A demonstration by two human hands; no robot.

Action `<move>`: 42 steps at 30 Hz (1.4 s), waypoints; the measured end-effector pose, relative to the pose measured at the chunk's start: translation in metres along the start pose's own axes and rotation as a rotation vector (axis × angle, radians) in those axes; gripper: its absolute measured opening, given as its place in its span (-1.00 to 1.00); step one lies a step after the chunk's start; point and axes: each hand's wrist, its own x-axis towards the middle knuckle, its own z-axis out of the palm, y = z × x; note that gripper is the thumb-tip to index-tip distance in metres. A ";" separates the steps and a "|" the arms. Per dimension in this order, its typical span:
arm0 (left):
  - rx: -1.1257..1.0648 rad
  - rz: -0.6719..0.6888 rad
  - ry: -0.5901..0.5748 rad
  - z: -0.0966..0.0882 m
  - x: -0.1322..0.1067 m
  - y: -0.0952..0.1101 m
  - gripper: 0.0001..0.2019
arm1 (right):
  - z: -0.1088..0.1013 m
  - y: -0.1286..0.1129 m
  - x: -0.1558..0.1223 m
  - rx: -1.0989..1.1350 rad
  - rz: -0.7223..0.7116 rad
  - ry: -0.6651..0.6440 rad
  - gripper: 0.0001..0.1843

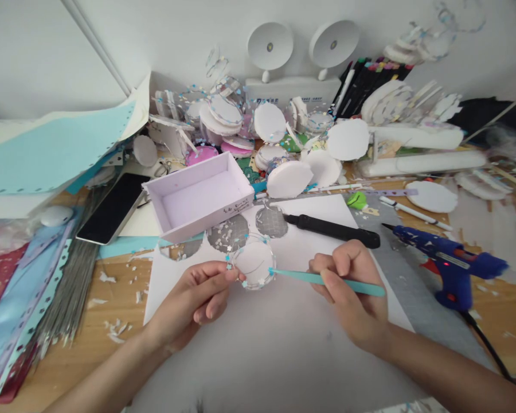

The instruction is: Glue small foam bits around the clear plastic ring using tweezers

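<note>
My left hand [206, 295] pinches the left edge of a small round white disc [254, 265], ringed with thin wire and tiny blue and white stars. Teal tweezers [303, 276] are gripped in my right hand [352, 292], and their tip touches a blue star [270, 271] at the disc's right edge. The disc is held over a white sheet [258, 355] with round holes cut near its top. Behind it stands an open pale lilac box [200, 198]. A black pen-like cutter [333, 228] lies beyond my right hand.
A blue hot glue gun [449, 261] with a cord lies at the right. To the left are a phone [112, 207] and a bundle of thin wires [71, 287]. Several white discs [348, 139] are heaped behind, before a twin-head lamp [292, 89].
</note>
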 end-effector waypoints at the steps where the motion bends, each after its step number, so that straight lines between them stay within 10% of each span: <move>1: -0.007 0.000 0.001 0.000 0.000 0.000 -0.80 | 0.000 0.001 0.000 0.011 0.018 0.004 -0.81; 17: -0.188 -0.075 -0.054 0.000 0.002 0.002 -0.84 | 0.000 -0.008 0.010 0.266 0.229 -0.012 -0.79; 31: -0.342 0.030 -0.033 -0.001 0.001 0.002 -0.85 | -0.010 -0.011 0.027 0.389 0.455 0.248 -0.85; 42: -0.104 0.097 -0.076 0.002 -0.004 0.000 -0.80 | -0.003 -0.004 0.012 0.305 0.436 -0.024 -0.72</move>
